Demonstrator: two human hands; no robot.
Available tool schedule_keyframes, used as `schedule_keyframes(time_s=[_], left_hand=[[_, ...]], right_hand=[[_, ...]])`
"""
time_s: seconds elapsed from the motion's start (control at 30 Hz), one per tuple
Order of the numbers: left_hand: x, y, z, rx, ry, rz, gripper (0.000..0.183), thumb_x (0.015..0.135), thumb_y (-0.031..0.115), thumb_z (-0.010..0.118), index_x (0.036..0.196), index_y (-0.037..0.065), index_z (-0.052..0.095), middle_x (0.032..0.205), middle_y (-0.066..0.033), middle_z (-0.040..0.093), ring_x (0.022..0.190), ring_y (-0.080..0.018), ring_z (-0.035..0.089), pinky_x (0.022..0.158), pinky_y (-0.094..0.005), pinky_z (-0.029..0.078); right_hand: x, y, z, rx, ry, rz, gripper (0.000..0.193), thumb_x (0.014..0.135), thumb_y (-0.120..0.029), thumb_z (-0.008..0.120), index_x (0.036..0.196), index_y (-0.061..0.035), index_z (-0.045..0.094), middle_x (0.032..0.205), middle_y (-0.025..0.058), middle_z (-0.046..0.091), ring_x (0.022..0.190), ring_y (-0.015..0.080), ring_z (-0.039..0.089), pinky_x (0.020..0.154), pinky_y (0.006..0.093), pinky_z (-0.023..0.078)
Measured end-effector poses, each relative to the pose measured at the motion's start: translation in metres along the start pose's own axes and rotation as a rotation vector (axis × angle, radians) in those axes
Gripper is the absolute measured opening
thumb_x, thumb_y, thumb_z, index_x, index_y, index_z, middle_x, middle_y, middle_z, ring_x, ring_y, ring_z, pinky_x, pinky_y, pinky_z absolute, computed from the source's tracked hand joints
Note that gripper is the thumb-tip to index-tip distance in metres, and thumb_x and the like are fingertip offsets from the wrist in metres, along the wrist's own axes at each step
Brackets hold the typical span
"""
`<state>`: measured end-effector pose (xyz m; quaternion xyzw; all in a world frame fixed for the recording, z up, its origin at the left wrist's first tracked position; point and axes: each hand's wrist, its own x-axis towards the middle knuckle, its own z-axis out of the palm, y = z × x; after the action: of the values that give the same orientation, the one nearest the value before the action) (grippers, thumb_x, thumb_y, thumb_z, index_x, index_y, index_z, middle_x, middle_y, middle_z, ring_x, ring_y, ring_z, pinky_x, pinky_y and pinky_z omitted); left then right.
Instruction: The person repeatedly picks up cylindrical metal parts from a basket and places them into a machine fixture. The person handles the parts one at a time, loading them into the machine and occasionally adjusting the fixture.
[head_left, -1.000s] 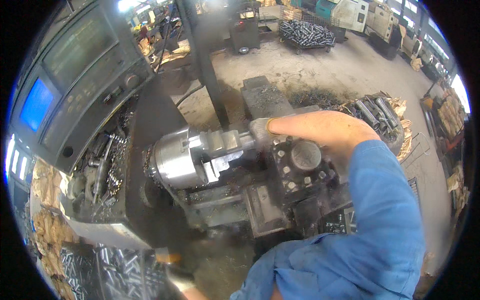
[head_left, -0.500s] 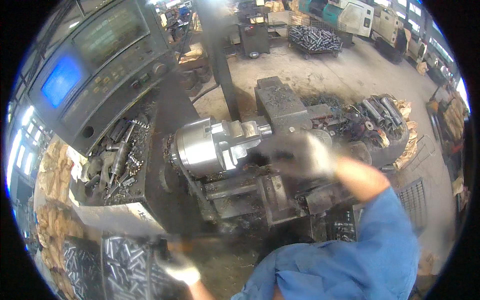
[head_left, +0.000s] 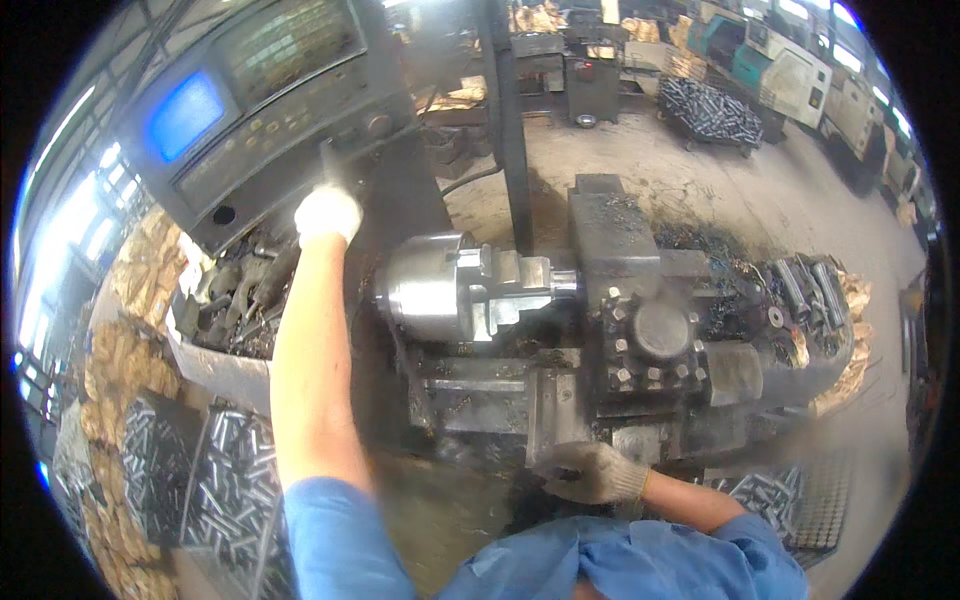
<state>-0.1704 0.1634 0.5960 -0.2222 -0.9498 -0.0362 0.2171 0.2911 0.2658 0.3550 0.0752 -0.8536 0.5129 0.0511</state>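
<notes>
My left hand (head_left: 328,212), in a white glove, reaches up to the lower edge of the control panel (head_left: 270,125). Motion and glare smear its fingers, and a blurred grey shape sticks up above them. Low by the front of the lathe carriage (head_left: 555,405) is my right hand (head_left: 595,474), in a stained knit glove. Its fingers are curled, and whatever lies inside them is hidden. Between the hands sits a shiny lathe chuck (head_left: 425,288) with stepped jaws (head_left: 505,285). A short metal cylinder (head_left: 566,284) shows between the jaws and the dark tool turret (head_left: 650,345).
A tray (head_left: 225,365) of tools and chips stands left of the chuck. Bins of metal pins (head_left: 230,490) sit below it. Metal tubes (head_left: 810,290) lie on the machine's right end. A wire cart of parts (head_left: 710,110) and other machines (head_left: 780,70) stand behind.
My right hand has left the area beside the chuck jaws and dropped to the carriage front. My left hand has risen from above the pin bins to the panel. The view has shifted.
</notes>
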Motion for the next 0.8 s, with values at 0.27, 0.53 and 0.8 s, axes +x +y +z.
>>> schedule_keyframes(time_s=[0.27, 0.53, 0.8], left_hand=[[-0.234, -0.011, 0.004, -0.454, 0.125, 0.212, 0.035, 0.091, 0.024, 0.068, 0.118, 0.002, 0.068, 0.091, -0.0248, 0.072, 0.083, -0.0461, 0.071, 0.078, -0.0534, 0.058], [-0.948, -0.131, 0.026, -0.275, -0.422, -1.497, 0.049, 0.101, 0.036, 0.062, 0.133, 0.001, 0.069, 0.125, -0.0215, 0.074, 0.119, -0.0374, 0.069, 0.101, -0.0456, 0.055], [-1.426, 0.095, -0.186, 0.223, -0.212, -2.913, 0.033, 0.104, 0.022, 0.057, 0.129, 0.005, 0.069, 0.131, -0.0157, 0.069, 0.115, -0.0351, 0.067, 0.1, -0.0425, 0.053]], right_hand=[[0.028, 0.026, 0.066, -0.21, -0.283, -0.227, 0.024, 0.096, -0.023, 0.074, 0.115, -0.0085, 0.076, 0.119, 0.0148, 0.076, 0.103, 0.0335, 0.074, 0.093, 0.0424, 0.059], [0.056, -0.051, 0.294, -0.156, -0.909, -0.257, 0.031, 0.092, -0.029, 0.078, 0.113, -0.0075, 0.077, 0.117, 0.0128, 0.077, 0.107, 0.0309, 0.074, 0.095, 0.0389, 0.059], [-0.041, -0.161, 0.58, -0.588, -1.555, -0.681, 0.039, 0.09, -0.037, 0.073, 0.118, -0.0105, 0.078, 0.122, 0.0141, 0.076, 0.112, 0.0355, 0.072, 0.098, 0.0432, 0.058]])
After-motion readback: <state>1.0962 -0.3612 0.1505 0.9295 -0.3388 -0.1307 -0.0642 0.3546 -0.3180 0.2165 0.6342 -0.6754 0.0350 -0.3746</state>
